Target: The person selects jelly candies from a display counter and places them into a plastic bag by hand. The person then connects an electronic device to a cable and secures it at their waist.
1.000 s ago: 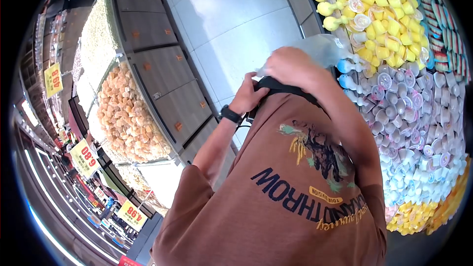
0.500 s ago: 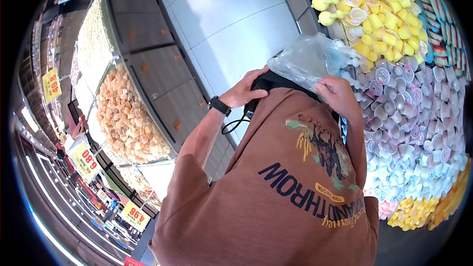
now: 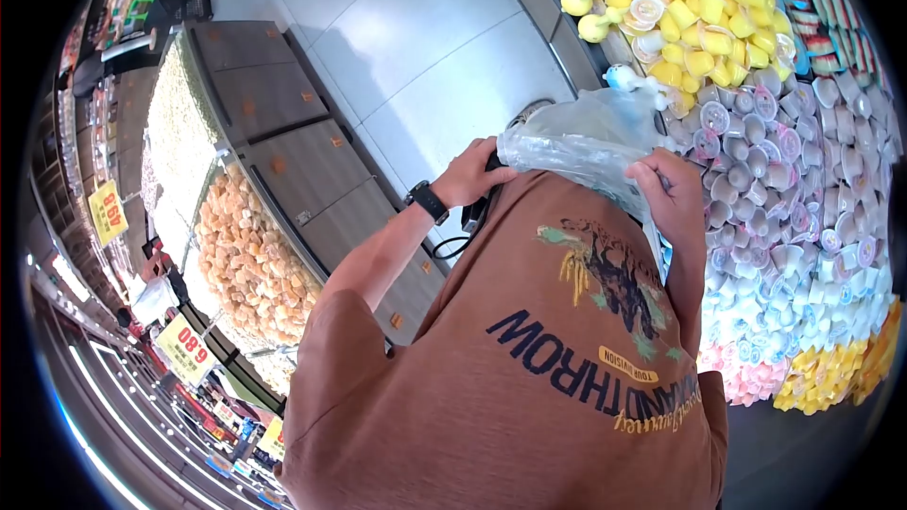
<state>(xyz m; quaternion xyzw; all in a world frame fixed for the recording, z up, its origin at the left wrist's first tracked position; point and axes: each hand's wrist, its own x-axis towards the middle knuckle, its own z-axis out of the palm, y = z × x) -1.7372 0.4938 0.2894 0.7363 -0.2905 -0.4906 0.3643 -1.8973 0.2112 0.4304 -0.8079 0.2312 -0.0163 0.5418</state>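
Observation:
A clear plastic bag (image 3: 581,146) stretches between my two hands in front of my waist. My right hand (image 3: 673,194) is closed on its right side, fingers curled and thumb pressed in. At the bag's left edge my left hand (image 3: 463,178), wearing a black watch (image 3: 427,200), has thumb and fingers closed round it. A black item (image 3: 493,162) lies against the left fingers, partly hidden by the brown shirt (image 3: 548,359). Just right of the bag are grey-white jelly cups (image 3: 746,146); a small white figure-like item (image 3: 642,85) stands behind it.
Yellow jelly cups (image 3: 699,28), pale blue cups (image 3: 756,288) and striped sweets (image 3: 817,9) fill the display on the right. To the left, a dark-panelled stand (image 3: 312,189) holds orange-brown pieces (image 3: 250,250), with a price sign (image 3: 186,349) beside it. Grey tiled floor (image 3: 416,47) runs between.
My left hand has come to the bag's left edge, and the bag is pulled straighter between my hands. My right hand has shifted slightly right. The view has tilted, showing a shoe beyond the bag.

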